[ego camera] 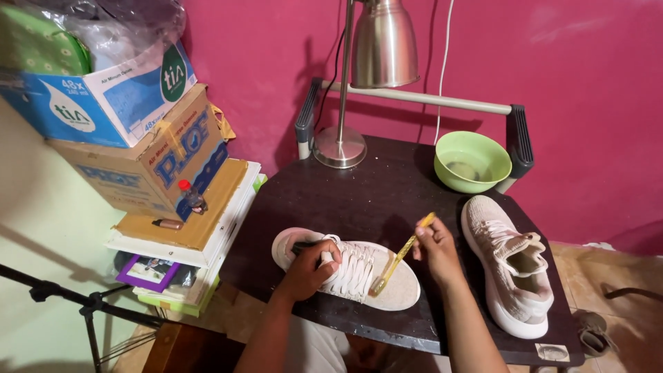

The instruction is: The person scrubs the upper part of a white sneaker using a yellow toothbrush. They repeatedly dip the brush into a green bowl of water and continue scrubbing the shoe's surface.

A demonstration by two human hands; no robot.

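Near front edge of dark table (387,186): left hand (307,271) clamped on pale pink shoe (359,273), long axis across the table, toe rightward; right hand (434,247) pinches yellow toothbrush (400,257), head down on toe, bristles hidden; second shoe (507,266) at right edge; green bowl (472,162) far right corner, contents unclear.

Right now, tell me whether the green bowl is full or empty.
Neither: the green bowl stands upright on the dark table with a shallow pool of cloudy liquid at its bottom; most of its inner wall is bare.

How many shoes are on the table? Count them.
2. One shoe lies under the left hand and the right hand's toothbrush; the other shoe sits at the table's right edge.
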